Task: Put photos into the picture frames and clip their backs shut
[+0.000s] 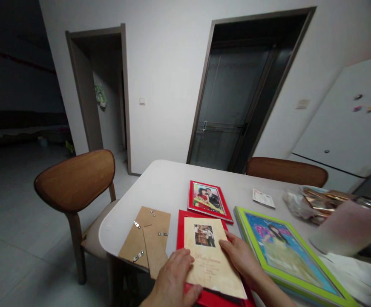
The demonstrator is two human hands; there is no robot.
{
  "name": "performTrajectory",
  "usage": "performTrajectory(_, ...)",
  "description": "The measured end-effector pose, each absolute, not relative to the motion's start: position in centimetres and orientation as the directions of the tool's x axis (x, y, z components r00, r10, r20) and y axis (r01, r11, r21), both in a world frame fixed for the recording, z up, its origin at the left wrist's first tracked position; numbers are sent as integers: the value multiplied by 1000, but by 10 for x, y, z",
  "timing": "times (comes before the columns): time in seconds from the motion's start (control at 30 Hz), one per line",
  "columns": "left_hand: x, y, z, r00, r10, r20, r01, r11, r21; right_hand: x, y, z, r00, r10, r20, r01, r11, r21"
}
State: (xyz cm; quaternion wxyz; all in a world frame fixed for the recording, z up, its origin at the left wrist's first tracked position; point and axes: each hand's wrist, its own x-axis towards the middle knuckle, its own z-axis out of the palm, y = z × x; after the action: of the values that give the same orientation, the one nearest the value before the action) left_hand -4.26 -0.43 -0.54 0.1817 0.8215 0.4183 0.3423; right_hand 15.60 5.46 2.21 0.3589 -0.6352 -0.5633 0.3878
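Note:
A cream paper insert (206,268) with a small photo printed on it lies over a red picture frame (180,230). My left hand (177,275) is at its left edge, fingers curled against the sheet and thumb low over the frame. At the opposite edge, my right hand (241,256) grips the paper with fingers and thumb. Left of them lies a brown backing board (132,238) with metal clips and a folded-out stand. Just beyond the insert rests a smaller red framed photo (207,199). A green-framed picture (287,251) sits right of my right hand.
A white card (263,198) lies behind the green frame. To the right stand a pinkish container (348,226), plastic-wrapped items (313,202) and white tissue (358,273). Wooden chairs (76,181) flank the white table (169,179), with a fridge (348,115) at the back right.

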Motion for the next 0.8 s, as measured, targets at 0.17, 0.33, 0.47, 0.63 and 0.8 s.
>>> performTrajectory(0.17, -39, -5, 2, 474, 819, 324, 636, -572, 517, 161, 56, 21, 6, 997, 73, 923, 22, -384)
performTrajectory(0.33, -45, -7, 2, 507, 797, 329, 615, -602, 509, 166, 54, 14, 22, 992, 123, 993, -7, -121)
performTrajectory(0.47, -93, -10, -1, 456, 816, 357, 621, -578, 529, 151, 42, 23, -15, 988, 151, 962, 55, -268)
performTrajectory(0.63, -166, -2, -14, 243, 926, 287, 827, -353, 437, 74, 16, 38, -351, 908, 228, 789, 418, -451)
performTrajectory(0.8, -189, 13, -18, 221, 894, 391, 813, -390, 432, 11, 14, 26, -404, 900, 162, 777, 432, -459)
